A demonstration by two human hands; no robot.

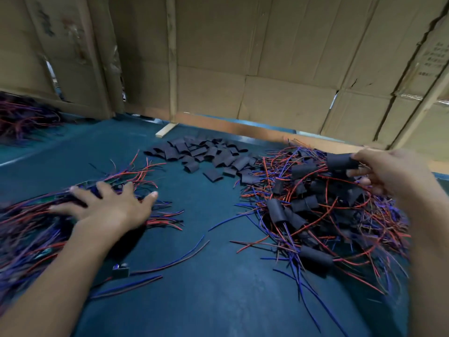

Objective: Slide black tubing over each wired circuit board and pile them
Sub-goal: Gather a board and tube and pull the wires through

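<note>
1. Lying nearest on the green mat [213,300], one bare wired circuit board [120,271] sits apart from the heaps.
2. Left hand [109,205] — fingers spread flat, gripping nothing — presses on the unsleeved wired boards [29,229].
3. Right hand [386,173] pinches a sleeved board [340,162] above the finished pile [315,210].
4. Loose black tubing pieces [206,154] lie farther back, before the cardboard wall [267,57].

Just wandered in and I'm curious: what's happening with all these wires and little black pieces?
A person is sleeving wired circuit boards in black tubing. The right hand holds a sleeved board over the finished pile. The left hand rests spread on the unsleeved wired boards. Cut tubing pieces lie between, on the green table.
</note>
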